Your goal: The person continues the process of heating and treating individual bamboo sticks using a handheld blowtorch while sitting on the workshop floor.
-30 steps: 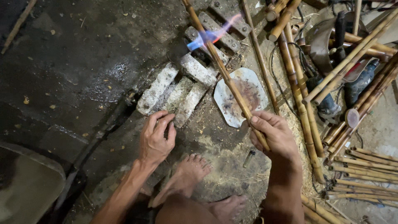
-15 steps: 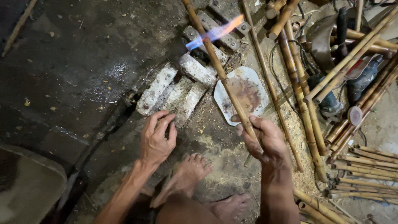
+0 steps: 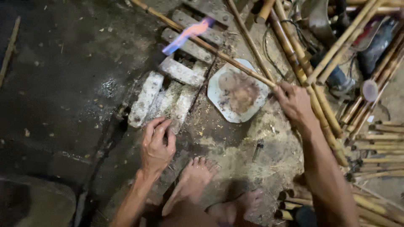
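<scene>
My right hand (image 3: 295, 103) grips the near end of a long bamboo stick (image 3: 202, 42) that slants up and left across the floor. The stick passes through a blue and pink flame (image 3: 185, 35) burning above several grey bricks (image 3: 166, 94). My left hand (image 3: 156, 145) rests flat on the dirty floor, fingers slightly apart, just below the bricks and holding nothing. My bare feet (image 3: 198, 180) show at the bottom centre.
A stained octagonal white plate (image 3: 219, 107) lies between my hands. Several bamboo poles (image 3: 336, 63) are piled on the right, with cables and tools among them. The dark wet floor (image 3: 63, 84) spreads to the left. A small dark object (image 3: 257, 149) lies near my feet.
My right hand has swung to the right with the stick, so the stick now lies flatter across the flame. The view has shifted. My left hand stays on the floor.
</scene>
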